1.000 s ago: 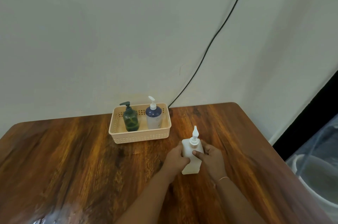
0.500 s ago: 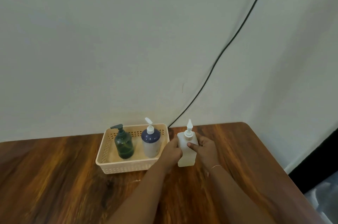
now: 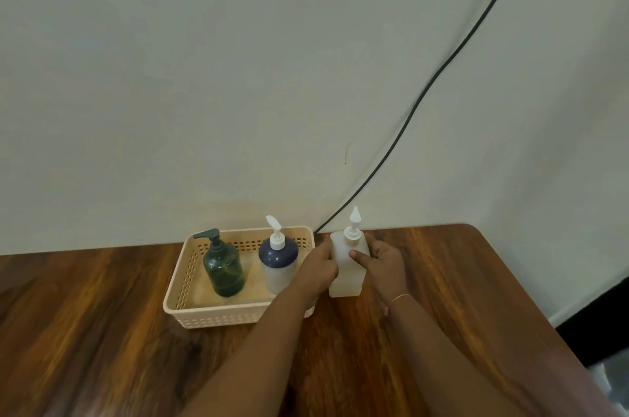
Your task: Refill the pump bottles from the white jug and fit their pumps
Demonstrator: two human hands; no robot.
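Note:
A white square pump bottle (image 3: 347,275) with its white pump fitted stands on the wooden table (image 3: 442,280), just right of the basket. My left hand (image 3: 318,266) grips its left side and my right hand (image 3: 383,263) grips its right side. A beige plastic basket (image 3: 190,270) sits against the wall. Inside it stand a dark green pump bottle (image 3: 223,268) with a dark pump and a dark blue-topped bottle (image 3: 277,261) with a white pump. No white jug is in view.
A black cable (image 3: 425,99) runs down the pale wall to the table's back edge beside the basket. The table's right edge and rounded far corner lie close to my right arm, with dark floor beyond.
Both hands have carried the white bottle away from me toward the wall, to just right of the basket. The camera has followed, so the basket appears closer.

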